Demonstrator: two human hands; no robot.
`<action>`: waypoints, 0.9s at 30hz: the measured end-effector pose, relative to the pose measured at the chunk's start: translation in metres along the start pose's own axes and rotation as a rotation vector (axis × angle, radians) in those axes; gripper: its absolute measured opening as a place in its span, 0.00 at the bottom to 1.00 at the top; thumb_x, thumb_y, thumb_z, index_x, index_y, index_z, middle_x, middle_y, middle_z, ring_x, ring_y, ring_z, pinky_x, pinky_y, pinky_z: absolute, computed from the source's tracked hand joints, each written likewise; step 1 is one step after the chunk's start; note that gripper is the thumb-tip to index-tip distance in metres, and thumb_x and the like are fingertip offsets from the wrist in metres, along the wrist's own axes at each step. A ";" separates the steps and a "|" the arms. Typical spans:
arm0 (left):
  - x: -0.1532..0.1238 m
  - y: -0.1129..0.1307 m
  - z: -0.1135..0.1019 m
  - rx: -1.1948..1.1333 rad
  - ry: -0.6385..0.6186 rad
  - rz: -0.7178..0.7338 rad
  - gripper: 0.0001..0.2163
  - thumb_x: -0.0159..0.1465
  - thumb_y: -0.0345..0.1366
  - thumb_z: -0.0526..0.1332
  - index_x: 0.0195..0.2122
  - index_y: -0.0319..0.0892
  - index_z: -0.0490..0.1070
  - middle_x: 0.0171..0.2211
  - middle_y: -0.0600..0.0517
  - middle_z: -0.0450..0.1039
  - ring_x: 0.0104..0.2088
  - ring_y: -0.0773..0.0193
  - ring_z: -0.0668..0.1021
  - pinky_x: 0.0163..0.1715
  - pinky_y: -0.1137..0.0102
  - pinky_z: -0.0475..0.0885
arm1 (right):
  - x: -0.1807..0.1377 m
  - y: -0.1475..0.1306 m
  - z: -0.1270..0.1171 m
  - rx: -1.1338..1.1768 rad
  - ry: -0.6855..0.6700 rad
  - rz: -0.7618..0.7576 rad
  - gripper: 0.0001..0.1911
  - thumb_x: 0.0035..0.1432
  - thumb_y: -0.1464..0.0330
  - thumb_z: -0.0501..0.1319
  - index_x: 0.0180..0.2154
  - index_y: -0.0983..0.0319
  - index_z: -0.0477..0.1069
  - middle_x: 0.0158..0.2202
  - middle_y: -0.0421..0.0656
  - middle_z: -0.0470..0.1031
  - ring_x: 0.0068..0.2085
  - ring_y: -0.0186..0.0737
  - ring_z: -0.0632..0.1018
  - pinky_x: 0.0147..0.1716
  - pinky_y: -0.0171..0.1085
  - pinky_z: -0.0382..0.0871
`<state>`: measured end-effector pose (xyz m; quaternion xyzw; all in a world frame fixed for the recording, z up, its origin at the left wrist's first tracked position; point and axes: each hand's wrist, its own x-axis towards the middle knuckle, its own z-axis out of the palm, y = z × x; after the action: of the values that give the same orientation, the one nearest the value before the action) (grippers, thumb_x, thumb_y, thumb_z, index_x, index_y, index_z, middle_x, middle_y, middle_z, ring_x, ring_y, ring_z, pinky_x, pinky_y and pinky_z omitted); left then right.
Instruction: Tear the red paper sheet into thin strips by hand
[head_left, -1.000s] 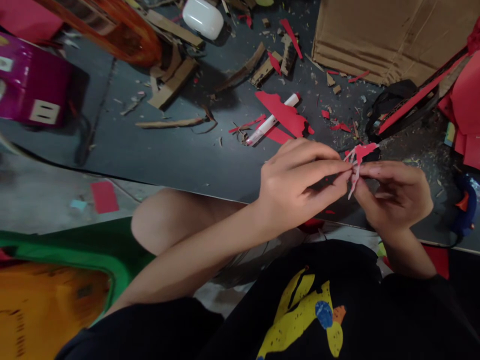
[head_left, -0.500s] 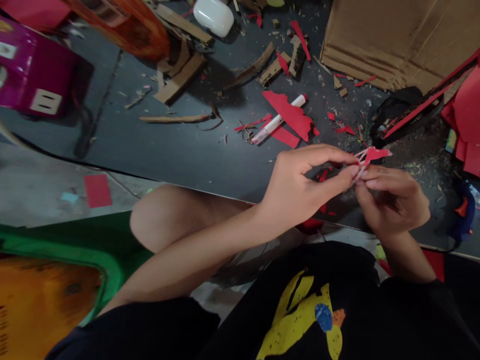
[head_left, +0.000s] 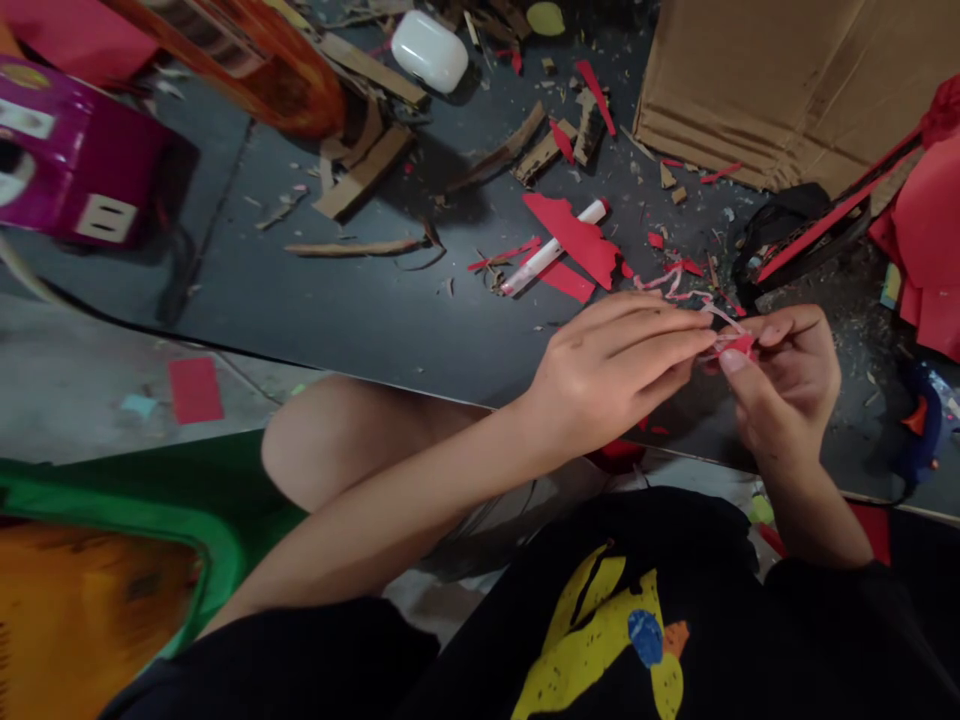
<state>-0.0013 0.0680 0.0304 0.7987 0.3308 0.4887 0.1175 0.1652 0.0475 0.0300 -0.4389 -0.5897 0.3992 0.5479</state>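
Note:
My left hand (head_left: 615, 370) reaches in from the left, its fingers pressed together on thin pale-pink strips (head_left: 724, 316). My right hand (head_left: 795, 385) pinches a small red paper piece (head_left: 739, 346) between thumb and fingers, right at my left fingertips. The strips run from this piece, and a curly stretch trails beyond my left fingers over the table. Part of what I hold is hidden behind my fingers. Just above my left hand lie a white marker (head_left: 536, 270) and a torn red paper scrap (head_left: 577, 238) across it.
Cardboard bits and paper crumbs litter the dark table (head_left: 360, 330). A large cardboard sheet (head_left: 735, 90) lies at the back right, a white case (head_left: 430, 52) at the back. Left stand a purple box with a socket (head_left: 82, 150) and an orange bottle-like object (head_left: 292, 80). Blue glue-gun-like object (head_left: 924, 420) lies right.
My right hand has turned, its thumb now on top of the red piece. My left fingers have stretched forward and closed together. The pale strips now trail farther over the table.

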 end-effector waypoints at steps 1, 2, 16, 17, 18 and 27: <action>0.000 0.000 0.000 0.012 -0.003 0.006 0.06 0.61 0.25 0.64 0.39 0.39 0.75 0.39 0.48 0.82 0.41 0.65 0.82 0.49 0.69 0.77 | 0.000 -0.001 0.001 0.014 0.020 0.014 0.10 0.58 0.72 0.63 0.37 0.57 0.62 0.33 0.35 0.74 0.32 0.30 0.78 0.30 0.29 0.74; 0.000 0.000 0.000 0.022 0.000 0.005 0.05 0.61 0.25 0.64 0.38 0.38 0.75 0.39 0.48 0.82 0.41 0.65 0.82 0.49 0.68 0.77 | 0.000 -0.002 0.001 0.030 0.039 0.030 0.10 0.57 0.73 0.64 0.36 0.57 0.62 0.33 0.35 0.75 0.32 0.29 0.78 0.30 0.29 0.75; 0.001 0.001 -0.003 0.101 0.008 0.025 0.01 0.63 0.31 0.64 0.35 0.40 0.75 0.35 0.53 0.81 0.36 0.68 0.82 0.45 0.70 0.80 | -0.003 -0.007 0.005 -0.261 0.028 -0.198 0.17 0.53 0.80 0.64 0.38 0.57 0.63 0.34 0.34 0.76 0.35 0.29 0.81 0.35 0.30 0.78; 0.001 0.001 -0.004 0.106 -0.002 0.032 0.01 0.63 0.30 0.64 0.35 0.40 0.75 0.35 0.53 0.81 0.36 0.68 0.82 0.45 0.69 0.80 | -0.003 -0.006 0.005 -0.274 0.025 -0.211 0.17 0.53 0.80 0.64 0.39 0.57 0.63 0.34 0.34 0.76 0.35 0.29 0.80 0.35 0.30 0.78; 0.001 0.001 -0.005 0.115 -0.014 0.042 0.02 0.63 0.30 0.63 0.35 0.39 0.75 0.35 0.53 0.81 0.36 0.68 0.82 0.46 0.70 0.80 | -0.003 -0.005 0.005 -0.285 0.023 -0.225 0.18 0.52 0.80 0.65 0.39 0.57 0.63 0.35 0.34 0.76 0.35 0.29 0.80 0.34 0.30 0.78; 0.001 -0.001 -0.011 0.267 -0.117 0.191 0.04 0.65 0.31 0.61 0.37 0.37 0.74 0.37 0.51 0.79 0.36 0.67 0.80 0.40 0.71 0.79 | 0.000 -0.005 0.002 -0.300 -0.062 -0.231 0.18 0.53 0.81 0.64 0.39 0.58 0.61 0.34 0.36 0.75 0.30 0.27 0.77 0.27 0.27 0.74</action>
<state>-0.0106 0.0679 0.0355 0.8620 0.3079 0.4022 -0.0175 0.1622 0.0455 0.0348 -0.4328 -0.7055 0.2546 0.5001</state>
